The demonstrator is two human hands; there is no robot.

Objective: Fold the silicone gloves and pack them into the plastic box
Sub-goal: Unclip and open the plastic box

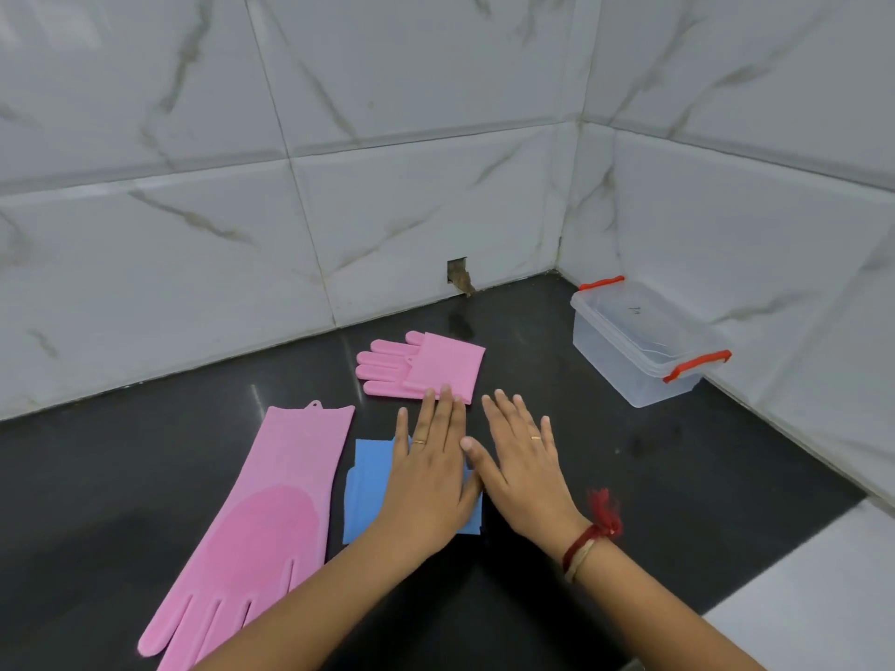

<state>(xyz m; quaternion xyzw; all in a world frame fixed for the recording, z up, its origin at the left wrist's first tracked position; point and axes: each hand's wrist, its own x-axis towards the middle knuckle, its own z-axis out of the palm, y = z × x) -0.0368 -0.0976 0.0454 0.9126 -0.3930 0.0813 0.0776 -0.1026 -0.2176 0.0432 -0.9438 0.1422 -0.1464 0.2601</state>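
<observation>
A folded blue silicone glove (368,486) lies on the black counter, and my left hand (428,469) rests flat on it with fingers spread. My right hand (525,469) lies flat beside it on the counter, its thumb touching the blue glove's right edge. A folded pink glove (436,365) sits just beyond my fingertips. An unfolded pink glove (261,515) lies stretched out at the left, fingers toward me. The clear plastic box (639,346) with red clips stands open at the right, against the wall, with nothing visible inside.
The black counter (654,477) meets marble-tiled walls at the back and right, forming a corner behind the box. A small hole (457,273) is cut in the back wall tile. A white surface (813,588) borders the counter at the near right.
</observation>
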